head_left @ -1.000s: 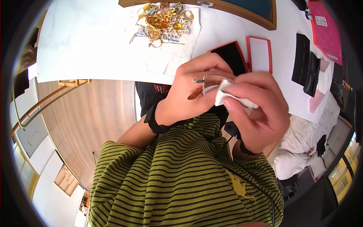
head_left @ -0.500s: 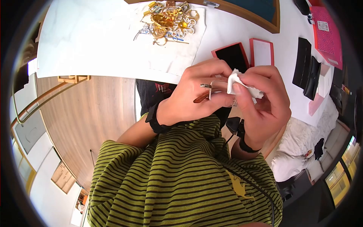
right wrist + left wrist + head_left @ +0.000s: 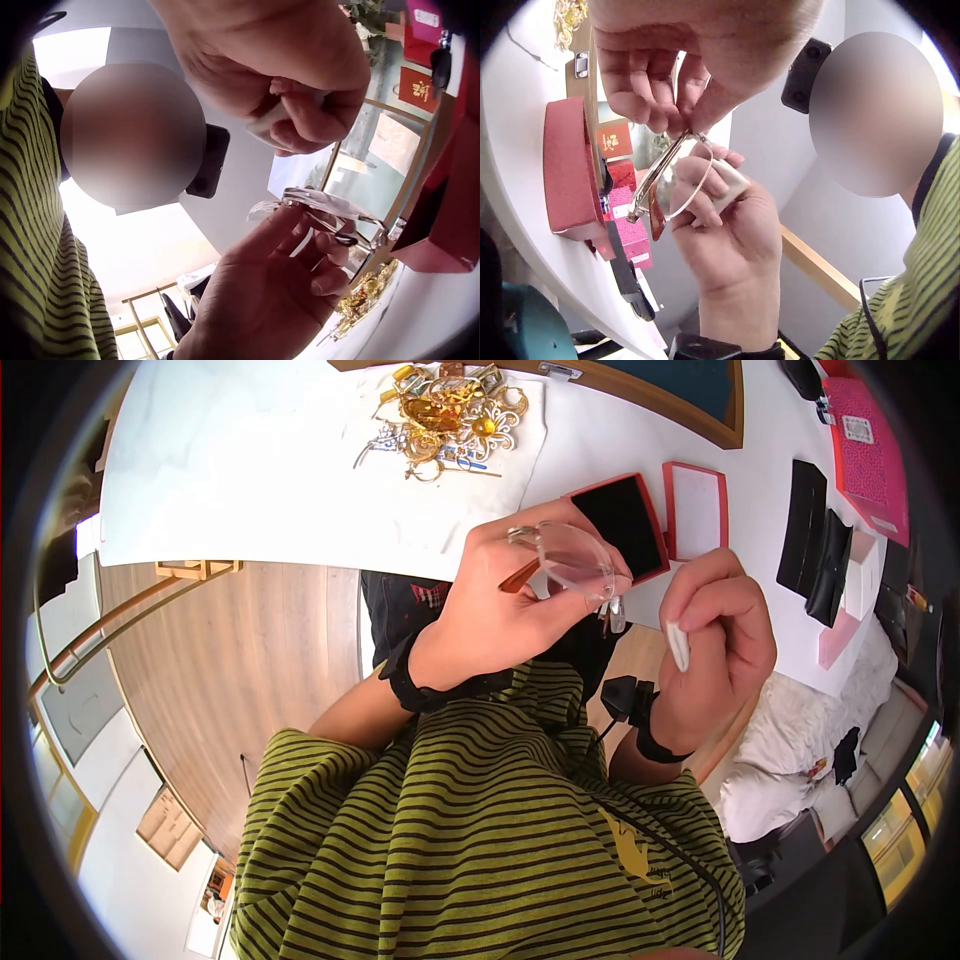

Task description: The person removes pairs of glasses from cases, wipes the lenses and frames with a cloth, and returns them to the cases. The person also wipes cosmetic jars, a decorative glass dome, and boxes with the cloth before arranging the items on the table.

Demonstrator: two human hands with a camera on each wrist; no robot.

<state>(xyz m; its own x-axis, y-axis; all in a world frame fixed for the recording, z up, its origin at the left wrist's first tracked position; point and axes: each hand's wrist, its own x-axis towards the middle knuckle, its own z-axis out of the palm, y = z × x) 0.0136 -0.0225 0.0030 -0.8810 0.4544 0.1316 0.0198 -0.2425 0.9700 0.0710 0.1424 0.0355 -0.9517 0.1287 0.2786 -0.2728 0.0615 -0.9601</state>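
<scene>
A pair of thin-framed glasses (image 3: 575,558) with brown temple tips is pinched between the thumb and fingers of the left hand (image 3: 510,590), one clear lens facing up. In the right wrist view the glasses (image 3: 322,201) are held near the bridge by the left hand (image 3: 262,285). The right hand (image 3: 722,635) is a short way to the right, its curled fingers gripping a folded white cloth (image 3: 678,646). Behind the glasses in the left wrist view, the right hand (image 3: 731,232) holds the cloth (image 3: 731,187).
Gold and silver jewelry (image 3: 450,420) lies piled on a white cloth on the table (image 3: 220,480). A red box with black lining (image 3: 620,525) and its lid (image 3: 697,510) are beyond the hands. A wooden case (image 3: 690,422), black cases (image 3: 803,525) and a pink box (image 3: 870,455) stand farther off.
The right hand has drawn the cloth off the glasses and moved right, its fingers curling more. The left hand has turned the glasses, so a lens now shows.
</scene>
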